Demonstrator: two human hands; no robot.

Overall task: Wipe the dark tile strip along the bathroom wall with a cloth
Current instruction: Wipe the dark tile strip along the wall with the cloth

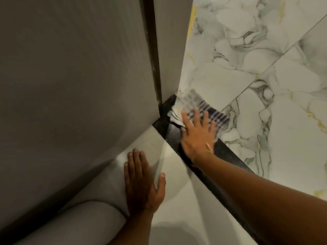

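Blurred, the striped cloth (198, 110) lies under the flat, unclenched right hand (198, 137) on the dark strip (228, 156).

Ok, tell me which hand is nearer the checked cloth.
Right. The right hand lies flat on the checked cloth, pressing it onto the dark tile strip near the corner. The left hand rests apart on the pale surface below.

Glossy dark tile strip (228, 152), striped woven cloth (208, 112), veined marble wall (247, 50)
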